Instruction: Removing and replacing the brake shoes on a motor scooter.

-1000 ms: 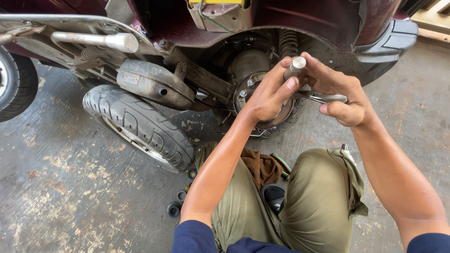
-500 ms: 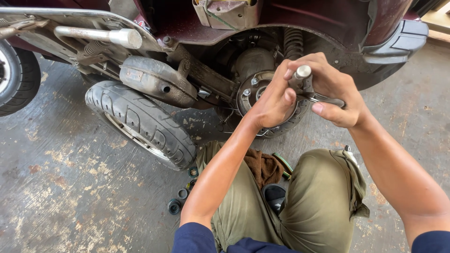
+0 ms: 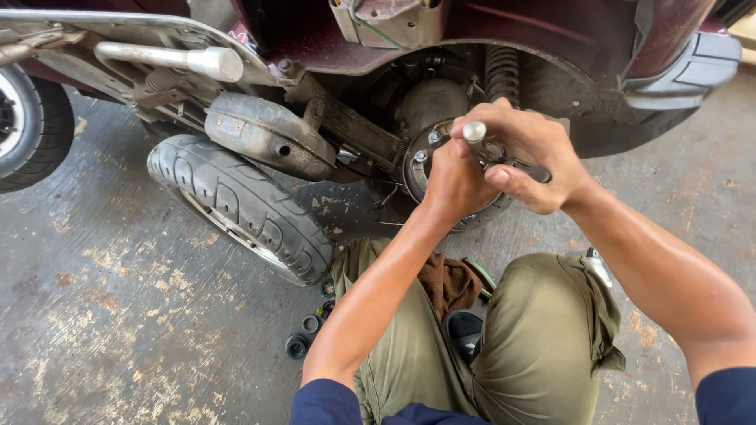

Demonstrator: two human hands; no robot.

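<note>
Compared with half a second back, the view has tilted up a touch, so both hands sit lower and more centred in the shot, but they haven't really left their spot at the wheel hub [image 3: 457, 169] of the maroon scooter [image 3: 551, 39]. The left hand [image 3: 455, 182] is still cupped against the hub face, grip curled in and pressing on it; whether it's pinching anything I can't tell, since the fingers hide whatever's under them. The right hand [image 3: 535, 161] has its grip wrapped tight round a metal wrench [image 3: 482, 143], same as before. The tool's round silver end sticks up out of the fist, up and a bit to the left toward the scooter body, and a dark bit of the handle pokes out the other side of the hand, so the long axis runs on a slant from upper left down to lower right. It sits right in front of the hub, between the two hands, just under the shock spring [image 3: 502, 72]. The removed tyre [image 3: 236, 205] lies flat on the concrete floor [image 3: 102, 315] to the left, half under the exhaust muffler [image 3: 268, 138], with some small black rings [image 3: 303, 334] near the person's knee.
</note>
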